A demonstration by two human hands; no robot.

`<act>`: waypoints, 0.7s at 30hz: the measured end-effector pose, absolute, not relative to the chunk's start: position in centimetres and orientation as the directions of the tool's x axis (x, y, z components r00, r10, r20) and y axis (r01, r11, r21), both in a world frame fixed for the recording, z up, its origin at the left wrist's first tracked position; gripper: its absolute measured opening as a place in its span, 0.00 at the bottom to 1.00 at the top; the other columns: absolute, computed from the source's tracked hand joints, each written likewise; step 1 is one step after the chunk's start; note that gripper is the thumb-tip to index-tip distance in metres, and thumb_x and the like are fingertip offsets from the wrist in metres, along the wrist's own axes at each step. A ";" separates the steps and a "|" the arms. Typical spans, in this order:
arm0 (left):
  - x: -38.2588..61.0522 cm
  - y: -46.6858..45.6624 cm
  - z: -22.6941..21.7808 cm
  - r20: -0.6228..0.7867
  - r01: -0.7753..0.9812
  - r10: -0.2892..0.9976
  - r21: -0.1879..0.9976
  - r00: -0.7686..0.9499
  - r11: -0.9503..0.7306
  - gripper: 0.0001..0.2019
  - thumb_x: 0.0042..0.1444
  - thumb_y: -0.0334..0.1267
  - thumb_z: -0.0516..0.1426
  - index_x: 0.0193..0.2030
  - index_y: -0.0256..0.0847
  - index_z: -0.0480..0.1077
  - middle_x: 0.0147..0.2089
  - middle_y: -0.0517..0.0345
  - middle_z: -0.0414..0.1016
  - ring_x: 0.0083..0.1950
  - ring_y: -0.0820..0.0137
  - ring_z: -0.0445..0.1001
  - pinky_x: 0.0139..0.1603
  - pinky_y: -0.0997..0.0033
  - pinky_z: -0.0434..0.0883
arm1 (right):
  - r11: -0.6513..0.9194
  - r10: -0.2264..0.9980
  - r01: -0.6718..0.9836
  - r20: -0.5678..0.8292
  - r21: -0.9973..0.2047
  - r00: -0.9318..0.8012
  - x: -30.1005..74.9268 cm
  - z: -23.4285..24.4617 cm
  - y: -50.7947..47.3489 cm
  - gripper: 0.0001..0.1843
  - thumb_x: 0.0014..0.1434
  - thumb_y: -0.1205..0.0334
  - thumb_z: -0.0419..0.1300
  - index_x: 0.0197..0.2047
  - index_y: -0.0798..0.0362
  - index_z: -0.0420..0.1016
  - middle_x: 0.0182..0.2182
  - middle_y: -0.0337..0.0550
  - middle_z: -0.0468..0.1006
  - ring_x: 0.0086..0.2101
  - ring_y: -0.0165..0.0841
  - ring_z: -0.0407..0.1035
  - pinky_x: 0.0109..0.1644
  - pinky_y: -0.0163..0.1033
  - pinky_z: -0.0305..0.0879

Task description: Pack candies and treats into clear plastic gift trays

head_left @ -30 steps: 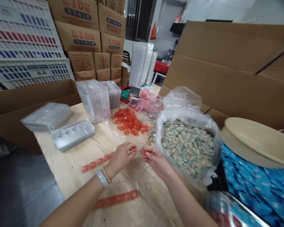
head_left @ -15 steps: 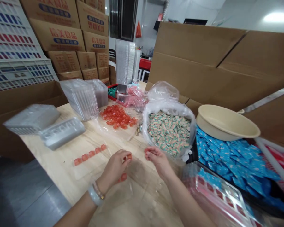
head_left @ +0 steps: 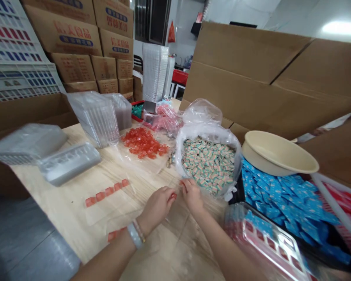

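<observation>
My left hand (head_left: 157, 206) is curled over the wooden table (head_left: 76, 203), its fingertips pinched on a small red candy. My right hand (head_left: 191, 195) is also curled, fingertips touching the left hand's and pressed near the edge of a clear tray that is hard to make out. What the right fingers hold is hidden. A clear tray (head_left: 107, 193) with a row of red candies lies to the left. A pile of loose red candies (head_left: 143, 143) sits further back. A plastic bag of green-and-white wrapped candies (head_left: 209, 162) stands just beyond my right hand.
Stacks of clear trays (head_left: 95, 117) stand at the back left, more (head_left: 67, 162) lie flat. A cream bowl (head_left: 276, 154) rests on blue wrapped candies (head_left: 283, 197). A filled tray (head_left: 266, 244) lies at lower right. Big cardboard boxes (head_left: 251, 78) wall the right and back.
My two hands have come together until the fingertips touch, closer to the bag of green-and-white candies. The view has shifted slightly left and down.
</observation>
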State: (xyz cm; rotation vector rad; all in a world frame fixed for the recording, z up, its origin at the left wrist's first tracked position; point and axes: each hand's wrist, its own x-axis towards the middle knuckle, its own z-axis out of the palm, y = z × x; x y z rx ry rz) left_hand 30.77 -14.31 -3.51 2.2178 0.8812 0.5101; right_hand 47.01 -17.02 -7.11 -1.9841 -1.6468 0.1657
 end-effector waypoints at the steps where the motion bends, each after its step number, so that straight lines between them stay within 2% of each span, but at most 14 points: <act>1: 31.3 -13.8 -3.6 0.102 0.443 0.716 0.722 0.691 -0.531 0.11 0.53 0.29 0.47 0.40 0.40 0.66 0.38 0.56 0.70 0.40 0.70 0.67 0.42 0.72 0.63 | -0.084 0.945 0.885 0.245 -0.458 0.216 47.1 -7.4 -17.0 0.13 0.55 0.70 0.46 0.34 0.54 0.71 0.32 0.46 0.71 0.33 0.33 0.65 0.38 0.37 0.61; 7: 32.5 -11.3 -5.1 0.094 0.437 0.708 0.728 0.700 -0.528 0.09 0.52 0.28 0.47 0.34 0.39 0.67 0.34 0.56 0.70 0.37 0.70 0.67 0.39 0.73 0.64 | -0.012 0.967 0.904 0.226 -0.427 0.120 47.4 -8.5 -17.7 0.14 0.58 0.68 0.45 0.42 0.54 0.69 0.35 0.47 0.71 0.36 0.34 0.66 0.39 0.37 0.62; 12: 32.5 -10.9 -5.6 0.106 0.413 0.705 0.746 0.701 -0.523 0.10 0.50 0.26 0.49 0.35 0.40 0.68 0.35 0.57 0.69 0.39 0.70 0.67 0.41 0.73 0.64 | -0.053 0.981 0.914 0.150 -0.401 0.123 47.4 -7.7 -16.8 0.13 0.55 0.71 0.48 0.39 0.52 0.71 0.34 0.46 0.73 0.36 0.34 0.66 0.39 0.38 0.62; 15: 33.3 -10.9 -5.1 0.129 0.377 0.674 0.745 0.727 -0.550 0.09 0.50 0.27 0.49 0.35 0.39 0.68 0.36 0.56 0.68 0.39 0.70 0.67 0.42 0.72 0.64 | -0.056 0.981 0.880 0.138 -0.471 0.136 47.8 -7.2 -16.6 0.16 0.54 0.72 0.48 0.43 0.53 0.71 0.36 0.47 0.74 0.36 0.35 0.67 0.40 0.39 0.63; 19: 34.6 -10.9 -4.6 0.099 0.343 0.598 0.740 0.795 -0.579 0.10 0.49 0.26 0.49 0.34 0.39 0.69 0.38 0.56 0.68 0.41 0.70 0.67 0.44 0.72 0.63 | -0.099 0.921 0.792 0.245 -0.603 0.302 48.2 -6.8 -17.6 0.17 0.55 0.68 0.47 0.46 0.53 0.69 0.39 0.49 0.74 0.38 0.37 0.68 0.42 0.43 0.63; 21: 35.0 -11.0 -4.6 0.067 0.361 0.592 0.736 0.803 -0.573 0.10 0.49 0.25 0.50 0.35 0.40 0.69 0.39 0.55 0.69 0.42 0.69 0.67 0.45 0.71 0.63 | -0.064 0.913 0.763 0.271 -0.643 0.305 48.2 -6.7 -18.2 0.16 0.55 0.67 0.46 0.45 0.52 0.69 0.39 0.48 0.74 0.38 0.36 0.68 0.43 0.43 0.63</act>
